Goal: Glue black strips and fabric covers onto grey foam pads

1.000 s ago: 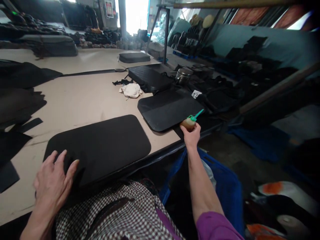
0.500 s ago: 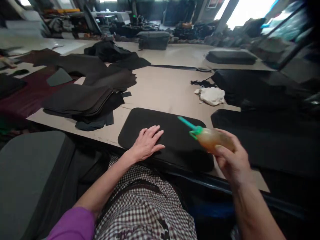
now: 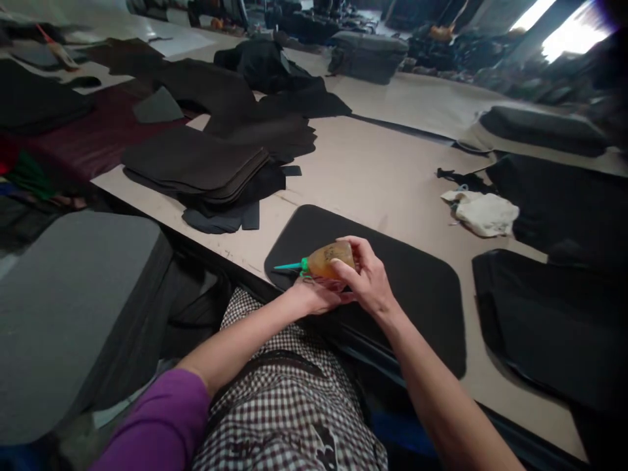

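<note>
Gripping the squeeze bottle (image 3: 326,259) by its wide end, the right hand (image 3: 369,278) has its thumb laid along the near side and its forefinger curled over the base. The bottle lies on its side above the black panel (image 3: 417,288), its teal nozzle (image 3: 288,266) aimed at nine o'clock. Taking the bottle as the dial's centre, the right forearm runs in from between four and five o'clock, fairly straight, with the wrist only slightly bent. The left forearm comes from eight o'clock, out of a purple sleeve (image 3: 157,422), and brings the left hand (image 3: 318,297) to six o'clock, just below the bottle, with the palm appearing turned up. Its fingers reach toward three o'clock and are partly hidden, so I cannot tell whether they pinch the bottle or merely lie under it. The two hands are close together, the right one higher. The panel rests at the near edge of the table (image 3: 363,170). Stacked dark sheets (image 3: 196,157) lie at ten o'clock, a crumpled white cloth (image 3: 488,212) sits between two and three, and another black panel (image 3: 549,327) lies between three and four.
</note>
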### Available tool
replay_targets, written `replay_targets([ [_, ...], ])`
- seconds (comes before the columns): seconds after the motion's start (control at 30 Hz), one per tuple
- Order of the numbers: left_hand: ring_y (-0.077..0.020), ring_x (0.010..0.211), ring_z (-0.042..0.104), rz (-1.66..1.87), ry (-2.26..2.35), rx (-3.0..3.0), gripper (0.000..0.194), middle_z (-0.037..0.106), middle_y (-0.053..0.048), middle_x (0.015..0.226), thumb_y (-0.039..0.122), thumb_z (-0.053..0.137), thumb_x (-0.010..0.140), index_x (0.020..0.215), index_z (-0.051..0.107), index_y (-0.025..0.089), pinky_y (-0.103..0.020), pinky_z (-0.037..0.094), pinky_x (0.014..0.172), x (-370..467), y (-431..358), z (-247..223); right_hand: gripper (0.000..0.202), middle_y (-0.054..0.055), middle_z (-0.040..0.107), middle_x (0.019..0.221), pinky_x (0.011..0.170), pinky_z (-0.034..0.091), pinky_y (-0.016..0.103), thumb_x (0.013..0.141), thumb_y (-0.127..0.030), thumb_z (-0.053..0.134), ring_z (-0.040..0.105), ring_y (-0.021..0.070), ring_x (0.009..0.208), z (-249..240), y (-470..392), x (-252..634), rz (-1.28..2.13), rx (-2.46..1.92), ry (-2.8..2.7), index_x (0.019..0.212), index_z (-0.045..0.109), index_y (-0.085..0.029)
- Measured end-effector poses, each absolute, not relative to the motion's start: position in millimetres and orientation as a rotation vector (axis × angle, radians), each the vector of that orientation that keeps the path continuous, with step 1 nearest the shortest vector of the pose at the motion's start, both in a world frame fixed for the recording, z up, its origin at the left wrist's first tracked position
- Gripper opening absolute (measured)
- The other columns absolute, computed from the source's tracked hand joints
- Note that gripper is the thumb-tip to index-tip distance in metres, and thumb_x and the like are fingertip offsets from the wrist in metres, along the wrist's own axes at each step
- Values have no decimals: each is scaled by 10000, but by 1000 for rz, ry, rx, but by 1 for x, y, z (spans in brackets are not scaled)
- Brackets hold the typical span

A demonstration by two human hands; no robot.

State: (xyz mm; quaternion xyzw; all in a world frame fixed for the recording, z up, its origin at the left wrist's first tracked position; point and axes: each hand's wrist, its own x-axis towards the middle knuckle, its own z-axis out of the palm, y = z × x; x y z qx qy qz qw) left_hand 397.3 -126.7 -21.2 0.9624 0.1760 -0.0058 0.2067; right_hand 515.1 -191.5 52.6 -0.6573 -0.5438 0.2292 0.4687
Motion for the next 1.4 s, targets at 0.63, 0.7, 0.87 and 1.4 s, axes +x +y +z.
replay_targets([
  [0.63, -274, 1611, 246, 210, 366, 2859, 598, 353, -125, 1702, 404, 285, 1112, 1613, 363, 85, -432, 162, 1357, 386, -126, 4, 527, 75, 633, 1155, 890, 592, 411, 876, -433, 805, 651, 260, 1026, 61, -167, 509, 359, -1414, -1727, 1316, 554, -287],
  [0.7, -265, 1604, 266, 264, 345, 2876, 617, 368, -117, 1697, 445, 290, 1110, 1602, 383, 85, -410, 174, 1352, 387, -125, 7, 549, 85, 633, 1175, 906, 592, 425, 870, -429, 809, 647, 278, 1059, 64, -164, 514, 303, -1383, -1787, 1335, 551, -289],
  [0.87, -284, 1573, 323, 281, 409, 2914, 694, 410, -124, 1674, 586, 311, 1082, 1592, 414, 127, -484, 264, 1302, 389, -124, 7, 548, 110, 628, 1234, 969, 581, 457, 909, -419, 754, 637, 307, 1148, 66, -154, 528, 156, -1343, -1878, 1386, 522, -280],
  [1.4, -263, 1550, 358, 450, 442, 2980, 654, 449, -118, 1649, 611, 290, 1075, 1543, 500, 205, -538, 269, 1266, 387, -125, 9, 531, 151, 622, 1238, 988, 551, 499, 935, -553, 658, 637, 323, 1126, 41, -115, 585, -189, -1718, -1537, 1330, 512, -228],
])
